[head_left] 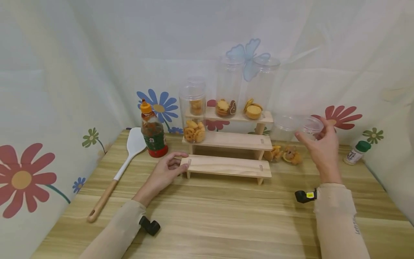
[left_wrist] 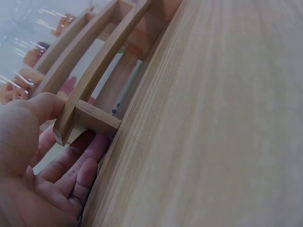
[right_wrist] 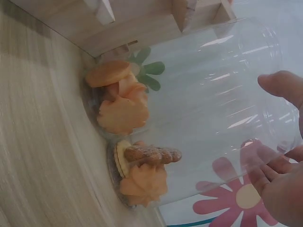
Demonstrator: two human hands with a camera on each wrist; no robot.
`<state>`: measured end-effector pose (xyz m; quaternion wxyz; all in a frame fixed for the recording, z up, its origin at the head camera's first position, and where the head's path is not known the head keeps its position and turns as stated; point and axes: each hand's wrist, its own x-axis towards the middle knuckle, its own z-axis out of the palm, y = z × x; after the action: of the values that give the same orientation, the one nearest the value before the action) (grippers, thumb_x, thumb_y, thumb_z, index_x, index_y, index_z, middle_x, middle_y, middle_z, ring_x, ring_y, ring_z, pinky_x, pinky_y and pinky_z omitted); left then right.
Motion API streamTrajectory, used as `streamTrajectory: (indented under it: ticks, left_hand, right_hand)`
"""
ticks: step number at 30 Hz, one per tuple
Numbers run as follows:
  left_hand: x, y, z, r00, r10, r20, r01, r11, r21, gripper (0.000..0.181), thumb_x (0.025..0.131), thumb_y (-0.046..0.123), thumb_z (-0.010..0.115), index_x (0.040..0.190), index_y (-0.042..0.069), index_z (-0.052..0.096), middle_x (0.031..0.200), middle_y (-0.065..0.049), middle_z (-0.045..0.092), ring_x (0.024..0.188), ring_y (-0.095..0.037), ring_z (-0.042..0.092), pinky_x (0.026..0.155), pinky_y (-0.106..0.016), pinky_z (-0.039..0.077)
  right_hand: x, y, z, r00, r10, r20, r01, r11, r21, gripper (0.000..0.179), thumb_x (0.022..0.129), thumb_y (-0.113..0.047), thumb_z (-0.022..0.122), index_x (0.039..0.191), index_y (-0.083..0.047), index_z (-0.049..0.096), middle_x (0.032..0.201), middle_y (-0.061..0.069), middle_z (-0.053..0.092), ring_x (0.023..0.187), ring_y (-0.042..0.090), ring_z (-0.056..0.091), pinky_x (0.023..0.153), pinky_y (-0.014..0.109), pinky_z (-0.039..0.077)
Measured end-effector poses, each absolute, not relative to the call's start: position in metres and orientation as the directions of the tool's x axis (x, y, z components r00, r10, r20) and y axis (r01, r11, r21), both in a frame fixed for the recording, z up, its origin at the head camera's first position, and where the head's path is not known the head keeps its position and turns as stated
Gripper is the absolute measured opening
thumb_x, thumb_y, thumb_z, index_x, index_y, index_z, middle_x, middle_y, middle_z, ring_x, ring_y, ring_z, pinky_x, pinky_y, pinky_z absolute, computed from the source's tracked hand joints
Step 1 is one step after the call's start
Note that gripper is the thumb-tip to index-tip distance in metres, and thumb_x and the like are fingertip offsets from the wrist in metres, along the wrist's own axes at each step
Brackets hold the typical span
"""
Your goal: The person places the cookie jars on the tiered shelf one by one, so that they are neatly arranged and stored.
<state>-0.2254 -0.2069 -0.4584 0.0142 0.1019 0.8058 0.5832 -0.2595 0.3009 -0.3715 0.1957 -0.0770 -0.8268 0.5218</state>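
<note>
Seemingly part-shelved: four jars (head_left: 228,90) on stand (head_left: 230,140), two pending on worktop (head_left: 226,216); left hand (head_left: 165,172) grips stand, right hand (head_left: 323,147) a pending jar (head_left: 292,154).

Beige sleeves (head_left: 334,219) (one lettered) bear black cameras (head_left: 152,227).

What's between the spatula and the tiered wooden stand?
In the head view, the sauce bottle stands between the spatula and the stand; nearer the camera, the left hand is there too, holding the stand's lowest step.
</note>
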Motion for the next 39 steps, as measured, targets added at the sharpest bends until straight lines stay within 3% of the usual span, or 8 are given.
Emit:
streamTrajectory:
  ticks: [8,23,29,36,39]
  left_hand:
    - [-0.227,-0.207,-0.459,-0.980,0.178,0.092,0.144,0.303,0.942,0.039,0.108,0.023,0.078,0.144,0.013,0.069,0.117,-0.017,0.079,0.099,-0.028,0.078,0.079,-0.029,0.056]
    - [-0.226,-0.207,-0.458,-0.981,0.175,0.086,0.137,0.306,0.942,0.039,0.108,0.022,0.078,0.145,0.013,0.069,0.117,-0.017,0.079,0.100,-0.028,0.077,0.078,-0.028,0.056]
    - [-0.226,-0.208,-0.460,-0.980,0.179,0.087,0.138,0.300,0.944,0.039,0.108,0.022,0.077,0.145,0.013,0.068,0.118,-0.018,0.079,0.100,-0.029,0.077,0.079,-0.028,0.056]
    - [-0.226,-0.207,-0.459,-0.980,0.178,0.087,0.139,0.304,0.942,0.039,0.108,0.023,0.078,0.145,0.013,0.069,0.117,-0.017,0.079,0.100,-0.029,0.077,0.078,-0.028,0.055]
    - [-0.226,-0.206,-0.459,-0.981,0.174,0.089,0.140,0.310,0.940,0.039,0.108,0.023,0.078,0.144,0.013,0.069,0.117,-0.017,0.079,0.100,-0.029,0.077,0.078,-0.027,0.055]
  right_hand:
    - [-0.259,0.300,-0.375,-0.913,0.338,0.230,-0.060,0.446,-0.893,0.086,0.101,-0.038,0.085,0.171,-0.015,0.040,0.168,0.014,0.049,0.158,0.035,0.045,0.130,0.049,0.036]
    - [-0.260,0.304,-0.383,-0.937,0.307,0.164,0.003,0.478,-0.878,0.091,0.102,-0.047,0.082,0.171,-0.007,0.037,0.166,0.022,0.051,0.151,0.042,0.048,0.124,0.062,0.041]
    - [-0.261,0.304,-0.384,-0.939,0.306,0.159,0.006,0.478,-0.879,0.090,0.102,-0.043,0.083,0.171,-0.007,0.038,0.166,0.022,0.052,0.152,0.042,0.050,0.124,0.059,0.042]
    - [-0.259,0.303,-0.380,-0.917,0.352,0.185,0.005,0.476,-0.880,0.086,0.099,-0.045,0.086,0.168,-0.013,0.045,0.159,0.014,0.057,0.148,0.035,0.053,0.124,0.050,0.045]
    - [-0.258,0.304,-0.375,-0.903,0.371,0.219,-0.009,0.491,-0.871,0.079,0.098,-0.044,0.088,0.162,-0.014,0.052,0.148,0.009,0.062,0.137,0.027,0.058,0.118,0.036,0.048]
